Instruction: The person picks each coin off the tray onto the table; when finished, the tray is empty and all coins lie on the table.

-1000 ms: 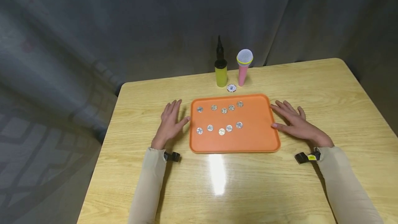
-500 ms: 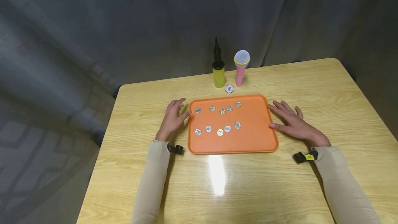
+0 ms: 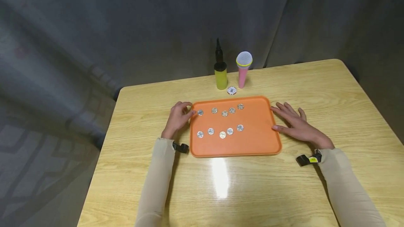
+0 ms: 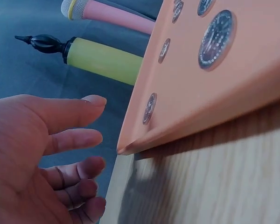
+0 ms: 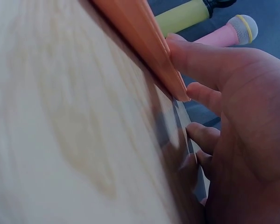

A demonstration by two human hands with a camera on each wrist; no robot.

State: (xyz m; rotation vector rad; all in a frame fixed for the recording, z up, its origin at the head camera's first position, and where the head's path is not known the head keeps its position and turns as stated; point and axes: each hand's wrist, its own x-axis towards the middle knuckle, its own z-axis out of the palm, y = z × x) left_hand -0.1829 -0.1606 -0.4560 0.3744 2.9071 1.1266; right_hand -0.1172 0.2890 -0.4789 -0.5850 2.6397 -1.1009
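Observation:
An orange tray (image 3: pixel 258 143) lies on the wooden table, bearing two rows of silver and gold-toned coins (image 3: pixel 222 135). At its far left corner is my left hand (image 3: pixel 177 118), thumb over the rim close to the nearest back-row coin (image 3: pixel 200 112). In the left wrist view, that hand's fingers bend loosely, with a gap between thumb and fingers and nothing held. My right hand (image 3: pixel 298 127) is at the tray's right side, fingers mostly extended. The right wrist view has its thumb and index finger at the tray's edge (image 5: pixel 144 37).
Behind the tray stand a yellow-green hand pump (image 3: pixel 221 80) with a black nozzle and a pink toy microphone (image 3: pixel 242 78). A white poker chip (image 3: pixel 231 90) lies in front of them. Dark curtains (image 3: pixel 176 27) hang beyond the wooden table (image 3: pixel 252 192).
My left hand has come right to the tray's left rim, and its fingers have bent more. The right hand keeps its place by the right edge. The head view has shifted slightly.

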